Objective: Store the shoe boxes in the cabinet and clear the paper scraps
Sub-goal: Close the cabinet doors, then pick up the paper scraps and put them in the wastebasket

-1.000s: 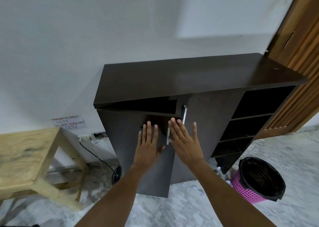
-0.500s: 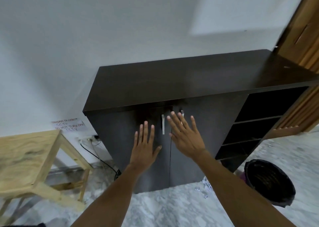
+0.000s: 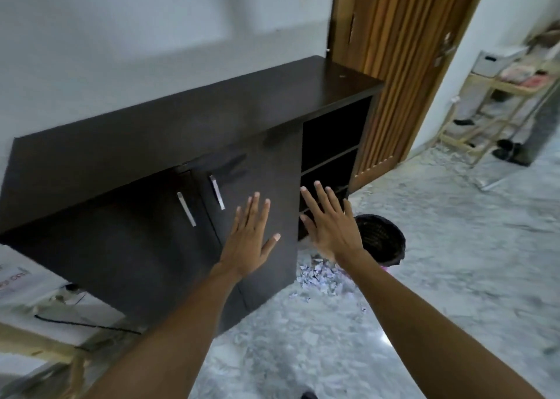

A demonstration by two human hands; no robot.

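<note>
The cabinet [image 3: 169, 138] stands against the white wall, dark brown, with a flat bare top. Both of its doors are closed, each carrying a slim silver handle [image 3: 217, 192] near the centre seam. To the right of the doors is an open section of dark shelves [image 3: 330, 168], nothing visible on them. No shoe boxes are visible outside the cabinet. Paper scraps [image 3: 318, 277] lie in a loose white and pale pile on the marble floor [image 3: 454, 262] at the cabinet's right foot, with a few strays nearby. A black bin [image 3: 381, 238] stands just beside the pile. The left hand [image 3: 248, 241] is spread flat, fingers extended, holding nothing, in front of the right door. The right hand [image 3: 330, 226] is likewise open and empty, in front of the shelves. A wooden door [image 3: 394, 50] stands behind the cabinet's right end
</note>
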